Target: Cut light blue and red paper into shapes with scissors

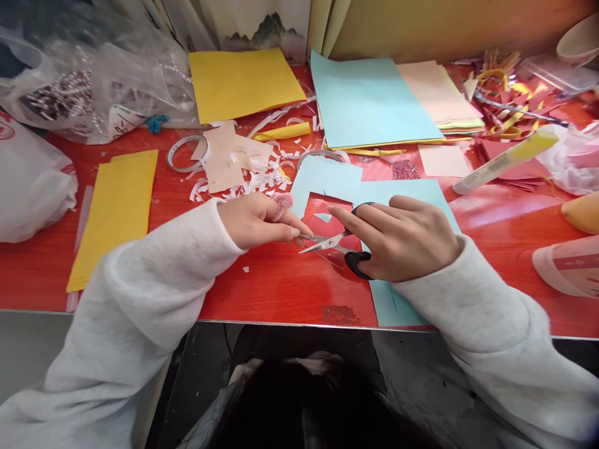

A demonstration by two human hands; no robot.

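Note:
My right hand (397, 237) holds a pair of scissors (331, 242) by its black handles, fingers through the loops, the blades spread and pointing left. Thumb and fingers of my left hand (266, 221) are pinched together at the blade tips; what lies between them is too small to make out. A fluffy pink ring (282, 206) sits on one of its fingers. Below the blades lies a piece of red paper (321, 215) with a small light blue scrap (322, 217) on it. Cut light blue paper (412, 187) extends under my right hand and wrist.
White paper scraps (264, 181) and a tape roll (183, 153) lie behind my left hand. Yellow sheets (246, 84) and blue sheets (369, 100) are stacked at the back. A glue stick (505, 163) and a pink cup (568, 268) are on the right, plastic bags (35, 181) on the left.

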